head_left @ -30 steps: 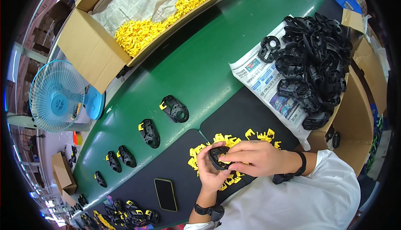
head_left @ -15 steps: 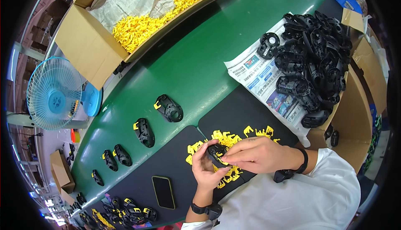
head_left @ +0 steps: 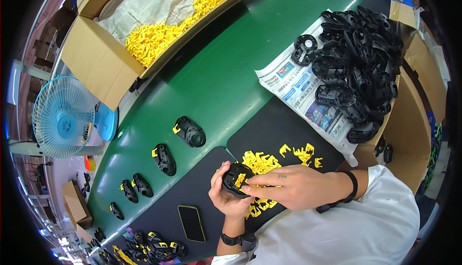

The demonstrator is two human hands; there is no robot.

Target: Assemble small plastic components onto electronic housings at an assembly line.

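Note:
My left hand (head_left: 233, 206) is closed around a black plastic housing (head_left: 231, 177), keeping it tilted above the dark mat. In the housing's opening sits a yellow plastic clip (head_left: 239, 181). My right hand (head_left: 303, 188) reaches across from the right, its fingertips closed together on that clip; their undersides are hidden. Under and around both hands lies a loose pile of yellow clips (head_left: 260, 161). More clips (head_left: 304, 153) are scattered just beyond my right wrist.
A heap of black housings (head_left: 358, 58) lies on newspaper (head_left: 298, 84) at right, beside an open carton (head_left: 409, 135). Housings with yellow clips (head_left: 190, 131) line the green belt (head_left: 231, 68). A phone (head_left: 191, 223), fan (head_left: 65, 118) and box of yellow clips (head_left: 154, 41) are at left.
The housing has turned in my left hand so its open face shows more, and both hands have shifted slightly left. My right fingers stay at the yellow clip. The whole view has shifted slightly.

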